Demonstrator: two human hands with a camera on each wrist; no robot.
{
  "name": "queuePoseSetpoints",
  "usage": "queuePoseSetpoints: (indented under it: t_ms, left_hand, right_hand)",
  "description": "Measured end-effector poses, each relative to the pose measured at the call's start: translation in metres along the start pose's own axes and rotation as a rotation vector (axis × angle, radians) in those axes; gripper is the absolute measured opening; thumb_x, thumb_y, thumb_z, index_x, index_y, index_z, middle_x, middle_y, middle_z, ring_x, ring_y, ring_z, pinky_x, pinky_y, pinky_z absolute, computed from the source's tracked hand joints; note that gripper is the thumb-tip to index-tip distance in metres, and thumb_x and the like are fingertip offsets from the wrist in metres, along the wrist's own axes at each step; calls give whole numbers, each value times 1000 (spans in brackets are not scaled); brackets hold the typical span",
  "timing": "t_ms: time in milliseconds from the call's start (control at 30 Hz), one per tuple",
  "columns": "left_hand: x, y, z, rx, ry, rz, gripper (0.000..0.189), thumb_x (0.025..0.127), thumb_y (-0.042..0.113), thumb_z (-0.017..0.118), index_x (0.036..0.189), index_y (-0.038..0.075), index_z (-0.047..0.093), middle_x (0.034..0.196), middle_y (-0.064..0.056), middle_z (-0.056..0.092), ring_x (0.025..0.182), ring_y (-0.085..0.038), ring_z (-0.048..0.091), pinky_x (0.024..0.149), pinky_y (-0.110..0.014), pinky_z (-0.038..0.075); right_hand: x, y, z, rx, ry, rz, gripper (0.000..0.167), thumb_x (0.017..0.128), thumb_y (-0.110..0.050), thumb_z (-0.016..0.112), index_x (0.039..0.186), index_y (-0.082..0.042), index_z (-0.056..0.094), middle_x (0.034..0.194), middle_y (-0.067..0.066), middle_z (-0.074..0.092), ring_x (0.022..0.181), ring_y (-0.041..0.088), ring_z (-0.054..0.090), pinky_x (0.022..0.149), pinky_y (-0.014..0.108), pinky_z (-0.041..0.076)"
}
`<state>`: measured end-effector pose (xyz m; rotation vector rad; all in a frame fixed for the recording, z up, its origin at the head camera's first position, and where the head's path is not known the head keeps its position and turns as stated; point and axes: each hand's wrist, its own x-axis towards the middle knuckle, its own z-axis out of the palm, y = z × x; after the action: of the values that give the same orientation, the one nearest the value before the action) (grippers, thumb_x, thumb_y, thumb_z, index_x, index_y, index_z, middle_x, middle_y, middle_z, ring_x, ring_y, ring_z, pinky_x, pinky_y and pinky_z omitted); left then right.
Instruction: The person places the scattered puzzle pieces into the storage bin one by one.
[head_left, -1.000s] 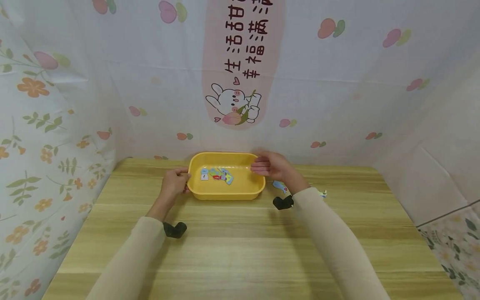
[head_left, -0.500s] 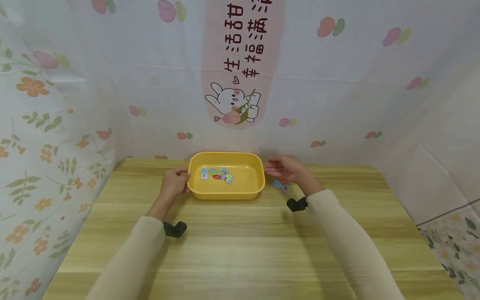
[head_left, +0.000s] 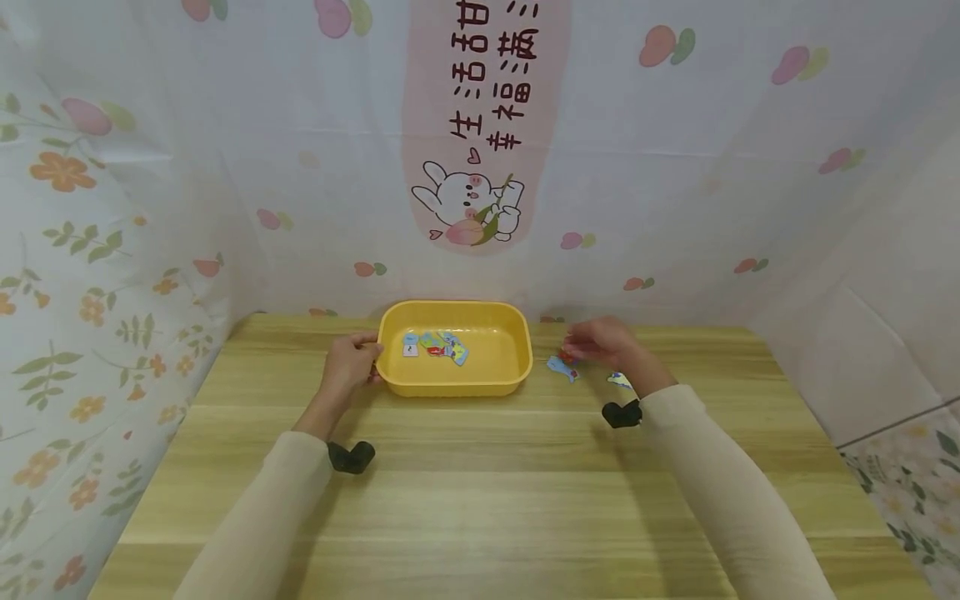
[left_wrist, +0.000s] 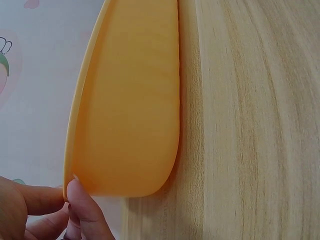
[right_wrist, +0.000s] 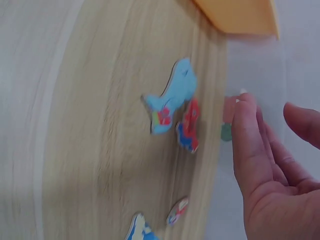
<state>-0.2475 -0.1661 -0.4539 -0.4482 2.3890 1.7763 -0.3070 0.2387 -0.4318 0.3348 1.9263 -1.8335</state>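
Observation:
My left hand pinches the left end of a yellow plastic basin; in the left wrist view thumb and finger close on its rim. Several flat, colourful cut-out pieces lie inside, toward the left. To the basin's right, my right hand hovers above the table with fingers extended and thumb apart, holding nothing. Below it, in the right wrist view, are a blue fish-shaped piece, a red-and-blue piece beside it, a small reddish piece and a blue-and-white piece, partly cut off.
The wooden table ends at the back against a hanging white patterned cloth. A flowered cloth hangs on the left and another on the right. A black band piece shows at my right wrist.
From the basin's right end, my right hand has moved away to the right, over the pieces on the table. My left hand and the basin stay where they were.

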Motion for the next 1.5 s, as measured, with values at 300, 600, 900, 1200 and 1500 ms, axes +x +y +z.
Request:
queuePoseSetpoints:
  t_ms: [300, 600, 900, 1200, 1500]
  left_hand:
    - [-1, 2, 1, 2, 0, -2, 35, 99, 11, 52, 132, -1, 57, 92, -15, 55, 55, -9, 56, 63, -30, 58]
    - [-3, 1, 2, 5, 8, 13, 35, 99, 11, 53, 131, -1, 58, 92, -15, 57, 53, -8, 55, 59, -28, 58]
    - [-3, 1, 2, 7, 10, 8, 35, 98, 10, 53, 132, -1, 58, 89, -13, 55, 52, -9, 55, 57, -27, 57]
    - [-3, 1, 2, -5, 11, 13, 36, 98, 10, 53, 132, 0, 57, 94, -18, 57, 52, -9, 55, 54, -23, 55]
    - [-2, 1, 2, -7, 15, 12, 36, 99, 10, 53, 132, -1, 57, 90, -15, 55, 52, -8, 54, 52, -22, 54]
  right_hand:
    - [1, 8, -12, -34, 106, 61, 11, 93, 5, 57, 101, 11, 59, 75, 9, 68, 69, 17, 69, 71, 27, 58]
    - [7, 23, -22, -126, 158, 137, 26, 91, 2, 63, 113, 14, 58, 73, 9, 69, 65, 17, 70, 72, 30, 59]
    - [9, 30, -19, -171, 155, 123, 46, 90, 1, 62, 133, 12, 49, 73, 4, 69, 62, 12, 66, 68, 28, 58]
    - [12, 26, -7, -332, 200, 107, 47, 87, 3, 66, 132, 10, 53, 74, 0, 67, 63, 10, 64, 71, 29, 58]
    - [10, 25, -2, -441, 246, 62, 40, 85, 2, 69, 123, 9, 60, 76, 1, 66, 63, 10, 64, 67, 30, 58]
